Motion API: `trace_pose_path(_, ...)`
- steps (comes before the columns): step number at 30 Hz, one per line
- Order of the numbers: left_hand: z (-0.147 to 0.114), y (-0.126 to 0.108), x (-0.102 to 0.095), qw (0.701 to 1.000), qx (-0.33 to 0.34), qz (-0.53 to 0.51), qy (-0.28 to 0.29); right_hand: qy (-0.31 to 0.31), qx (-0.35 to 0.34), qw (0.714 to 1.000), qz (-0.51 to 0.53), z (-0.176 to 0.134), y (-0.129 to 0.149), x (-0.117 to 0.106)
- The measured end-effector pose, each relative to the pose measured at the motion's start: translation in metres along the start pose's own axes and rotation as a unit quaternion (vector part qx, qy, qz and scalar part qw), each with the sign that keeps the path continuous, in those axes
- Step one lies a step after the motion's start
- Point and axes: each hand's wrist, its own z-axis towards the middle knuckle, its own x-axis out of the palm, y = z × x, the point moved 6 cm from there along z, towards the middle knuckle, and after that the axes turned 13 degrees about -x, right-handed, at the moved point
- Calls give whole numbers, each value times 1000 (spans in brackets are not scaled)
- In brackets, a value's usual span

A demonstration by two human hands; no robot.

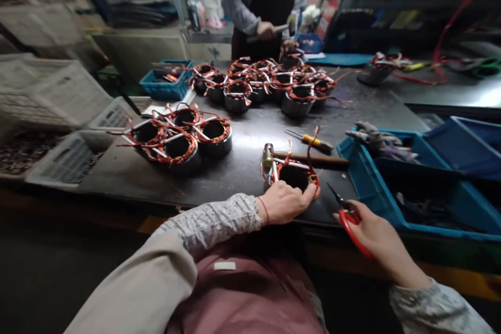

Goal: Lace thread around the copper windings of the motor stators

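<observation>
A motor stator (295, 175) with orange-red windings and white sleeves stands on the dark bench in front of me. My left hand (287, 201) grips its near rim, the index finger stretched to the winding on the right side; the other fingertips are partly hidden. To the right, my right hand (376, 235) is closed around red-handled scissors (352, 229), their dark tips pointing up and left, apart from the stator. Just behind the stator lies a hammer (313, 158) with a wooden handle. Beyond it is a yellow-handled screwdriver (313, 141).
Several wound stators (213, 133) stand left, with a larger group (258, 83) farther back. A blue bin (364, 177) with gloves (385, 141) borders the right side. Across the bench a co-worker (262, 26) holds a hammer. White crates (62, 162) stand at left.
</observation>
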Motion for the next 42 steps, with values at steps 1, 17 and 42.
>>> trace_pose_path(1, -5, 7, 1, 1000, 9, 5, 0, 16, -18, 999, -21, 7, 0, 6)
trace_pose_path(17, -36, 138, -13, 960, -269, 62, 49, 120, -161, 957, -211, 67, 58, 7)
trace_pose_path(42, -43, 161, -14, 958, -267, -54, 86, 50, -173, 967, -183, 333, 134, -60)
